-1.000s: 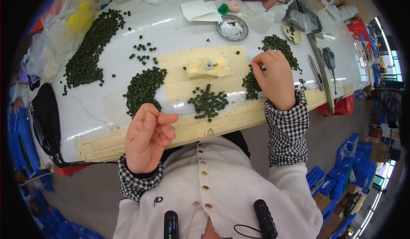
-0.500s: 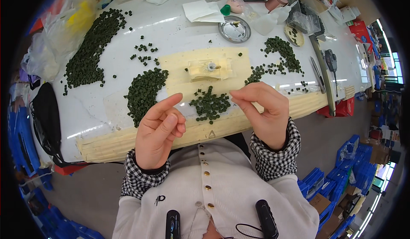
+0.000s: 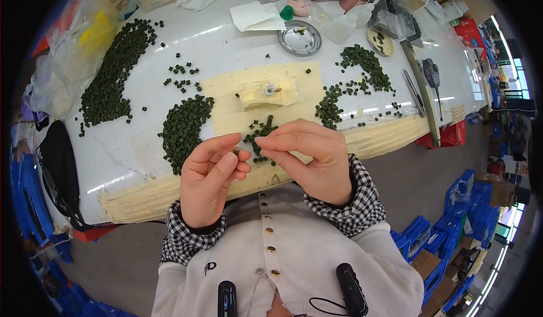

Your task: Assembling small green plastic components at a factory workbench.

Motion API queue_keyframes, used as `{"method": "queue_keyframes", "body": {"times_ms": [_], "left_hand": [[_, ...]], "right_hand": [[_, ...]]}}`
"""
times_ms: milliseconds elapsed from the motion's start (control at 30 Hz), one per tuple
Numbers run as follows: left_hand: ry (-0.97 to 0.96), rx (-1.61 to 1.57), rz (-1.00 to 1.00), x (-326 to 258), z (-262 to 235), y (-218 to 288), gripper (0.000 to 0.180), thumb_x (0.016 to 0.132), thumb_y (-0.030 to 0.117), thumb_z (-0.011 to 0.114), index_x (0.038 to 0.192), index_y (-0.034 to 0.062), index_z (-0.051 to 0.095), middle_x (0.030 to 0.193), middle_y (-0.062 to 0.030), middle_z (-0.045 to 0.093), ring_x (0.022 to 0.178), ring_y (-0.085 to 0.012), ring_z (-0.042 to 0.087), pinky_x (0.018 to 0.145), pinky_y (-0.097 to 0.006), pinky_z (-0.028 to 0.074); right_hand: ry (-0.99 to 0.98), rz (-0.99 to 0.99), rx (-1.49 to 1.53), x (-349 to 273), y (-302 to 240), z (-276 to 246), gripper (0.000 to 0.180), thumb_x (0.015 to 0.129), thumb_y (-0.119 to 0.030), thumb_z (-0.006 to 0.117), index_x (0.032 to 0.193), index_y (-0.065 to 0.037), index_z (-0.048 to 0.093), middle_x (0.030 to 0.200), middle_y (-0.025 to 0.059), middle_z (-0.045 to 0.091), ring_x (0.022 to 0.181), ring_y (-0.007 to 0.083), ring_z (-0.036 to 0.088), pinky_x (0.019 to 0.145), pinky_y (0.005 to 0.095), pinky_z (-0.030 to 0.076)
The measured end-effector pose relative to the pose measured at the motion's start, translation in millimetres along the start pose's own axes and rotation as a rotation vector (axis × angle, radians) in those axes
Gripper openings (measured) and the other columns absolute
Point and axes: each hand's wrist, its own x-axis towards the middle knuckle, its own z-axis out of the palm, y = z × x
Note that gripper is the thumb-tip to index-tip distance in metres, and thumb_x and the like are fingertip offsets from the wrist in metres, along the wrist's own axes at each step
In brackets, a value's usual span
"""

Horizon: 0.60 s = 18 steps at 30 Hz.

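My left hand [image 3: 212,178] is closed, palm side up. A small dark green piece [image 3: 236,152] shows between its thumb and fingers. To its right, my right hand [image 3: 317,155] is closed in a pinch over the near pile; whatever its fingertips hold, if anything, is too small to tell. Partly hidden behind both hands lies this pile of small dark green pieces [image 3: 263,130]. Beyond it, a block wrapped in yellowish tape [image 3: 249,95] bears a small round metal part [image 3: 270,89]. Beside my left hand is a larger heap of the green pieces [image 3: 185,125].
More green pieces form a long heap [image 3: 110,82] at far left and a scattered group [image 3: 365,65] at right. Behind stand a round metal lid [image 3: 299,38] and white paper [image 3: 255,16]. Tweezers [image 3: 413,92] and a black-handled tool [image 3: 431,75] lie right. A taped edge [image 3: 390,133] runs in front.
My right hand has moved left, toward my left hand and across the near pile. My left hand has barely moved; a green piece now shows in its fingers. The view has shifted slightly.
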Motion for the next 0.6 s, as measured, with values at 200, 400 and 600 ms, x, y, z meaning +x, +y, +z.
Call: {"method": "queue_keyframes", "body": {"times_ms": [200,400,600], "left_hand": [[-0.011,-0.033,0.006,-0.8,-3.6,1.7,0.016,0.095,0.006,0.053,0.109,0.0004,0.055,0.100,-0.0122,0.066,0.085,-0.0147,0.065,0.074,-0.024,0.053],[-0.009,-0.006,0.044,-1.4,-4.2,-0.7,0.018,0.095,0.005,0.053,0.112,-0.0013,0.057,0.099,-0.0119,0.067,0.087,-0.0156,0.065,0.076,-0.025,0.053],[-0.017,-0.031,0.006,0.6,-2.4,0.4,0.019,0.094,0.004,0.054,0.112,-0.0021,0.058,0.102,-0.0126,0.066,0.088,-0.0156,0.065,0.079,-0.026,0.054]], "right_hand": [[-0.018,-0.028,0.069,0.5,-1.6,10.8,0.020,0.080,0.006,0.065,0.099,0.001,0.069,0.087,0.0100,0.067,0.077,0.0187,0.066,0.065,0.0258,0.052],[-0.037,0.058,0.199,0.5,-4.0,10.8,0.016,0.082,0.005,0.064,0.097,0.003,0.068,0.089,0.0113,0.067,0.079,0.0173,0.066,0.068,0.0262,0.053],[-0.007,0.156,0.336,-1.5,0.6,15.4,0.014,0.083,0.005,0.064,0.096,0.003,0.066,0.091,0.0121,0.067,0.082,0.0155,0.067,0.074,0.0257,0.054]]}}
